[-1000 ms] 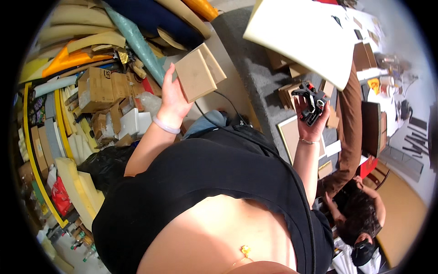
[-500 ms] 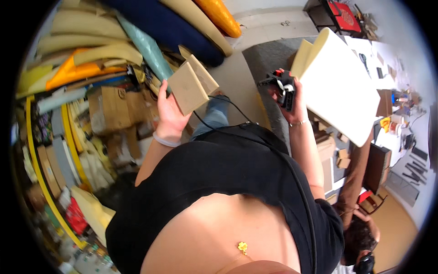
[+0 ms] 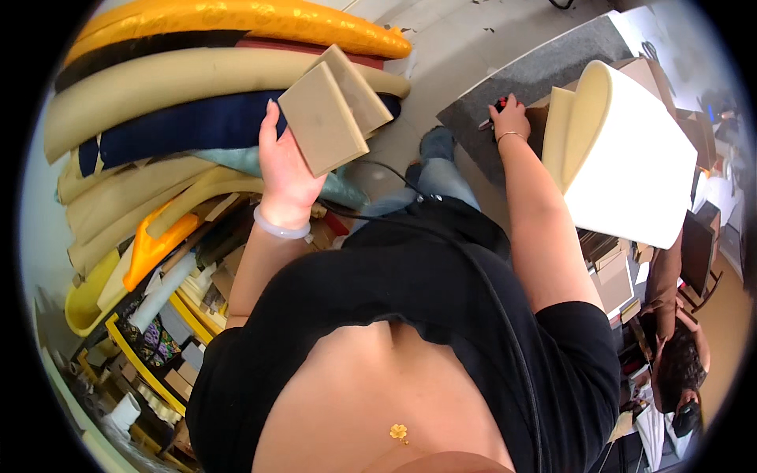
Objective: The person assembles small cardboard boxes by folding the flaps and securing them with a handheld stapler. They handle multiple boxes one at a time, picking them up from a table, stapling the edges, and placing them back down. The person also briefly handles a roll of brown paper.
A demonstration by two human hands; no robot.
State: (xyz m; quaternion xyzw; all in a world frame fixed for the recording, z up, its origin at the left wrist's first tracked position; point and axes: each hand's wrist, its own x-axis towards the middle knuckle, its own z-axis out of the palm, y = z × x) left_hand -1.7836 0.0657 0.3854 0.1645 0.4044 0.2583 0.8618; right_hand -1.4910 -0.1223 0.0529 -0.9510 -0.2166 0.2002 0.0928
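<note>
My left hand point(image 3: 290, 177) is raised in front of me, closed on a pair of square beige boards point(image 3: 322, 118). The boards stand at an angle to each other and spread apart at the top; whether they join below is hidden. Over at the right, my right hand point(image 3: 512, 122) reaches to the grey-covered table point(image 3: 579, 51). Its fingers are curled round a small black and red device point(image 3: 500, 104), most of which the hand hides. Close beside that hand is a large folded cream sheet point(image 3: 631, 158), curled over at its near end.
Long fabric rolls, among them an orange roll point(image 3: 236, 17) and a navy roll point(image 3: 197, 126), are stacked at the left. Below them stands a yellow-framed rack point(image 3: 142, 359). A black cable point(image 3: 386, 167) runs across my front. Another person point(image 3: 680, 355) is at the lower right.
My right hand has carried the black and red device forward and down to the grey table. The left hand still holds the boards, slightly higher. The view has turned, showing more fabric rolls.
</note>
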